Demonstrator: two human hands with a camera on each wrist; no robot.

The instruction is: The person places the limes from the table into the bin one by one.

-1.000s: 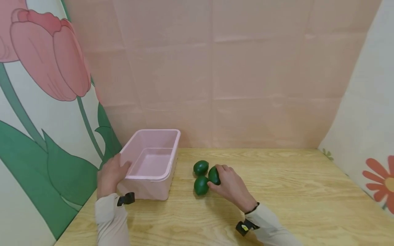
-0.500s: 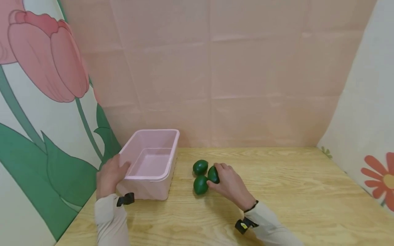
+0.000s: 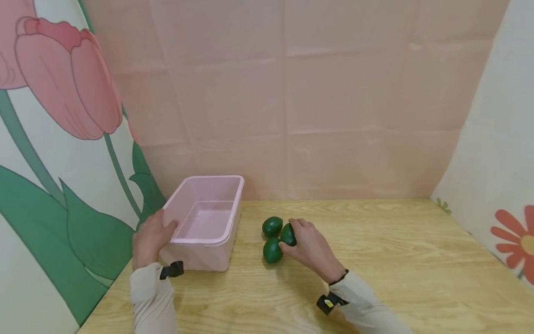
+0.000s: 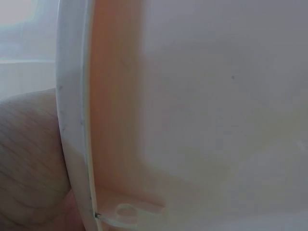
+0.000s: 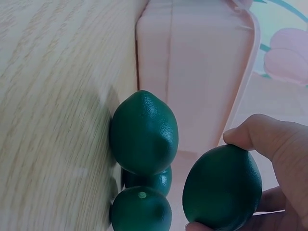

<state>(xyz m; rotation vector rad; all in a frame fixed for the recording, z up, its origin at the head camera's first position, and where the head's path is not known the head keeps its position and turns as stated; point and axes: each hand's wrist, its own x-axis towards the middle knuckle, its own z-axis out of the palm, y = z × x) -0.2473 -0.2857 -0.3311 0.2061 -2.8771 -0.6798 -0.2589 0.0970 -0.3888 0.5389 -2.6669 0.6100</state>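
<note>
- One green lime [image 5: 222, 187], right of the pink box [image 3: 196, 256]: fingers of right hand [image 3: 313, 248] grasp it.
- Left hand [image 3: 150, 235] grips the box.
- Weak pinch could drop it on other limes [image 5: 144, 132].

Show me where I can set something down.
Bare table lies between the right hand and right wall, and between the sleeves. Crowded: the green fruits by that hand; only a narrow strip parts them from the bin.

The fruits [image 3: 273, 251] look glossy, the bin [image 3: 198, 258] smooth plastic, the tabletop [image 3: 396, 250] grained wood.
</note>
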